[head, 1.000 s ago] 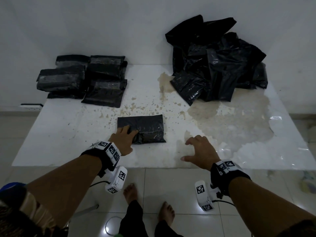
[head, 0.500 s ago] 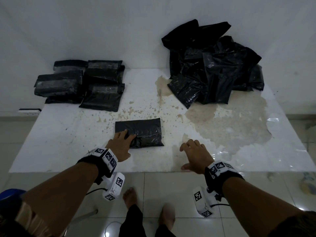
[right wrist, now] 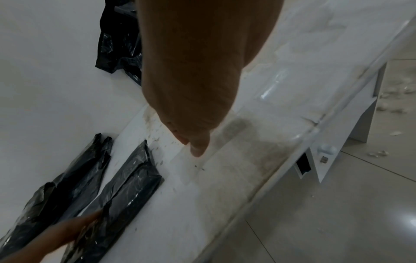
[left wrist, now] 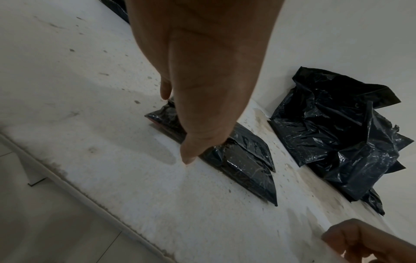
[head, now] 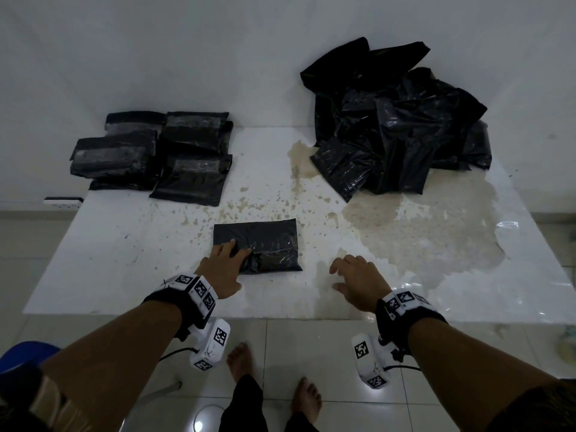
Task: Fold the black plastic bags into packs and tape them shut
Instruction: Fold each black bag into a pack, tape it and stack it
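Note:
A folded black pack (head: 265, 244) (left wrist: 245, 163) (right wrist: 130, 188) lies flat on the white table (head: 124, 260), near its front edge. My left hand (head: 232, 254) (left wrist: 191, 106) rests on the pack's near left corner, fingers laid on top and thumb beside it on the table. My right hand (head: 352, 275) (right wrist: 193, 106) sits to the right of the pack, apart from it. Its fingers are loosely curled with the tips at the table, and it holds nothing. A heap of loose black bags (head: 396, 126) (left wrist: 337, 138) lies at the back right.
Several taped packs (head: 156, 154) are stacked at the back left, against the wall. Brown stains (head: 420, 226) cover the table's right half, with a shiny clear scrap (head: 506, 225) near the right edge. My bare feet (head: 240, 363) stand on the tiled floor below.
My left hand's fingers have slid a little farther onto the pack. The right hand stays in about the same spot beside it.

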Motion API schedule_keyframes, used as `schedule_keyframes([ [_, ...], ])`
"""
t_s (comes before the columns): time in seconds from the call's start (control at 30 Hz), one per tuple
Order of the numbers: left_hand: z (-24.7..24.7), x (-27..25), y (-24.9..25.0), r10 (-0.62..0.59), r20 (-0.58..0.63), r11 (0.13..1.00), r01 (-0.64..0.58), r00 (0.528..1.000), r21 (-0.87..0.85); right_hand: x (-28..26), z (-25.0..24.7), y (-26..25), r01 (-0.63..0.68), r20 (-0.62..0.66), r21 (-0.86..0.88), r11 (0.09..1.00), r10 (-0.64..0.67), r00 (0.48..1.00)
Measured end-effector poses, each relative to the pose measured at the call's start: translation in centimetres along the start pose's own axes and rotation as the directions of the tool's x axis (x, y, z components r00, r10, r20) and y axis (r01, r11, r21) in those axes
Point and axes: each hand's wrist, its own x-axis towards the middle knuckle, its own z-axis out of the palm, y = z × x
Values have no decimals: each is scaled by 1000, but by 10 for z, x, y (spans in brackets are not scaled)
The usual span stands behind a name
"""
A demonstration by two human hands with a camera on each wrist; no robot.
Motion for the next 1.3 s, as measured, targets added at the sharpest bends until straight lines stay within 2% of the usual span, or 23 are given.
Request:
schedule_keyframes([
  [0.13, 0, 1, 0, -3, 4, 1000, 3, 1000, -3, 10, -10, 2, -22, -22, 80, 997, 24, 999],
  [0.3, 0, 0, 0, 0, 1, 1000, 0, 1000, -12, 21, -15, 9, -46, 24, 231, 972, 42, 999],
  [0.4, 1, -1, 0, 2, -12, 1000, -2, 1000, -15, 24, -13, 12, -43, 7, 368, 929, 44, 999],
  [0.53, 2, -2, 0, 0, -17, 1000, 0, 1000, -26, 31, -13, 5, -146, 36, 505, 851, 148, 988],
  [0.63, 2, -2, -1, 2, -21, 1000, -3, 1000, -29, 32, -17, 3, -169, 110, 471, 866, 133, 985],
  [0.77, 3, -2, -1, 3, -23, 999, -4, 1000, -36, 33, -15, 7, -117, 191, 344, 932, 52, 980],
  [1.0, 4, -3, -1, 0, -31, 999, -1, 1000, -50, 40, -5, 14, -80, 92, 276, 958, 57, 994],
  [1.3, 5, -1, -1, -2, -30, 998, 0, 1000, -55, 54, -1, 13, -28, 64, 190, 981, 16, 998],
])
